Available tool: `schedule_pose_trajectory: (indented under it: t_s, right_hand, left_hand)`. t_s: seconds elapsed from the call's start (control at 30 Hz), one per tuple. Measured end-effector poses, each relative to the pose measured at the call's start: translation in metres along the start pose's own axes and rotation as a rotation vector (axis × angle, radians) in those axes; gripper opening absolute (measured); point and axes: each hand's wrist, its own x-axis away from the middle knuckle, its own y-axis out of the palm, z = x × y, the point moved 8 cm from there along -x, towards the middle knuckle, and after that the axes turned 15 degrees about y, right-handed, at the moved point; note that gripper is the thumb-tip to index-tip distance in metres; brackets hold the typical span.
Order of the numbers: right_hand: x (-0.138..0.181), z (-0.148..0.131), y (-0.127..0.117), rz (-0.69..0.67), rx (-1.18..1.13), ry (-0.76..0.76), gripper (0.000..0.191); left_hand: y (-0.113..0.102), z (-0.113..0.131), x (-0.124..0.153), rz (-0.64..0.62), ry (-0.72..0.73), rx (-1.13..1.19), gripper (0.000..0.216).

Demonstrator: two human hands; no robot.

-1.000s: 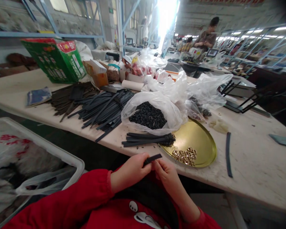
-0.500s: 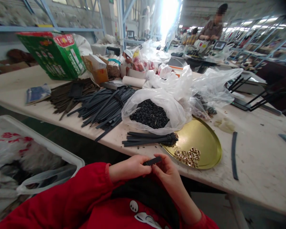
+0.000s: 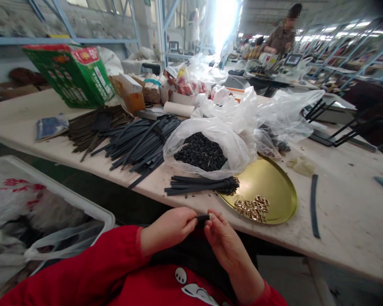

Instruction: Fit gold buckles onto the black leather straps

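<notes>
- Bin (image 3: pixel 92 208): white, at the far left below the table edge, a plastic bag in it.
- Left hand (image 3: pixel 167 229): fingers curled shut on one end of the strap (image 3: pixel 202 219).
- Strap: short and black, held between both hands, just in front of the table (image 3: pixel 347 229).
- Right hand (image 3: pixel 225 242): fingertips pinched on the strap's other end.
- Tray (image 3: pixel 274 187): gold, on the table beyond the hands, buckles (image 3: pixel 252 208) heaped at its near edge.

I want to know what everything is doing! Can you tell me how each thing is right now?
left hand: closed on black strap
right hand: pinching the strap's end
black strap: held between both hands
clear bag: open, full of black bits
gold tray: flat, holding gold buckles
green box: tilted
strap bundle: lying on table
</notes>
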Motion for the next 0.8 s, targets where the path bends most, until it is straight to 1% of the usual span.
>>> schedule_pose_trajectory:
  t_s: [0.1,0.2,0.3,0.37,0.47,0.57,0.7,0.8]
  right_hand:
    - [0.002,0.007,0.001,0.013,0.027,-0.023,0.034]
    - [0.002,0.008,0.006,0.008,0.107,-0.104,0.032]
    - [0.004,-0.001,0.009,0.021,0.2,-0.24,0.027]
    - [0.007,-0.01,0.007,0.036,0.205,-0.3,0.026]
    - [0.008,-0.014,0.006,0.039,0.217,-0.314,0.028]
    - [0.008,-0.01,0.005,0.066,0.349,-0.324,0.027]
    - [0.008,-0.003,0.002,0.114,0.491,-0.379,0.024]
    - [0.007,0.0,0.002,0.094,0.52,-0.35,0.029]
  left_hand:
    - [0.003,0.004,-0.001,-0.015,0.015,-0.016,0.025]
    - [0.005,0.008,-0.003,0.017,0.01,0.061,0.027]
    - [0.007,0.008,-0.003,0.034,-0.017,0.196,0.03]
    - [0.008,0.005,-0.002,0.018,-0.056,0.241,0.028]
    - [0.007,0.002,0.0,0.015,-0.097,0.311,0.024]
    - [0.006,0.004,0.001,0.034,-0.1,0.418,0.02]
    - [0.014,0.0,0.003,0.02,-0.202,0.553,0.017]
    - [0.017,-0.002,0.003,0.024,-0.25,0.625,0.018]
